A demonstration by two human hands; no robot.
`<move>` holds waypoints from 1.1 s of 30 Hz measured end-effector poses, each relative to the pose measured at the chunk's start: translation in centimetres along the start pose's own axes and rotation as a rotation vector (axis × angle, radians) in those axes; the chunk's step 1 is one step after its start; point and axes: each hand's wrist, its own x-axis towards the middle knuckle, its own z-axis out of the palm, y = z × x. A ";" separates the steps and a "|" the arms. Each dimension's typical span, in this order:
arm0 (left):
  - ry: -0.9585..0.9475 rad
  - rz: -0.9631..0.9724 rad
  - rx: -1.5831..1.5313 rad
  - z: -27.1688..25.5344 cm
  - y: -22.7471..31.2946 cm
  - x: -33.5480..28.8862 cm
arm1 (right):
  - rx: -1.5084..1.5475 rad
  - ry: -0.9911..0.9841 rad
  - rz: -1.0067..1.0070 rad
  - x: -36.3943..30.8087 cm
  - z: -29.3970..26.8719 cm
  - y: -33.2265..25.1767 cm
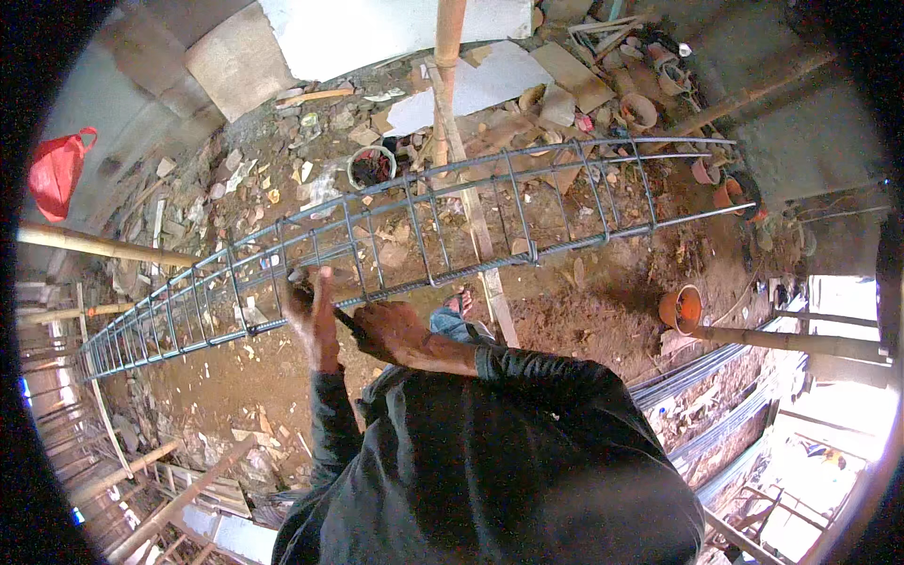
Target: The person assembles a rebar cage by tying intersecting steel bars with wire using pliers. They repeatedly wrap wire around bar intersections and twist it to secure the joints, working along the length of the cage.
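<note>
A long rebar cage (438, 278) of steel bars and square stirrups crosses in front of me, from far left to upper right. My left hand (315, 315) is raised at its near side, by one of the stirrups. Its fingers are curled in, and what they hold, if anything, cannot be made out. Just to the right, my right hand (394, 331) is closed around a dark tool handle (350, 323), whose end points toward my left hand. The tool's working end is hidden, so its kind does not show.
A bamboo post (449, 38) and a wooden plank (476, 217) stand by the cage. An orange bucket (680, 309) lies at right, near bundled steel bars (697, 386). A rubble-filled bucket (372, 167) sits beyond the cage. A red bag (61, 174) hangs at far left.
</note>
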 end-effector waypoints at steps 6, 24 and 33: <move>0.032 0.236 0.052 0.8 12.1 -2.7 | 0.161 0.522 -0.226 -1.7 -7.9 -4.5; -1.139 0.828 0.137 16.1 13.7 -8.0 | 0.724 0.706 0.351 -20.6 -23.9 -6.5; -0.882 -0.704 -0.161 20.7 -0.9 -12.0 | 0.276 0.616 0.703 -29.3 -23.5 1.4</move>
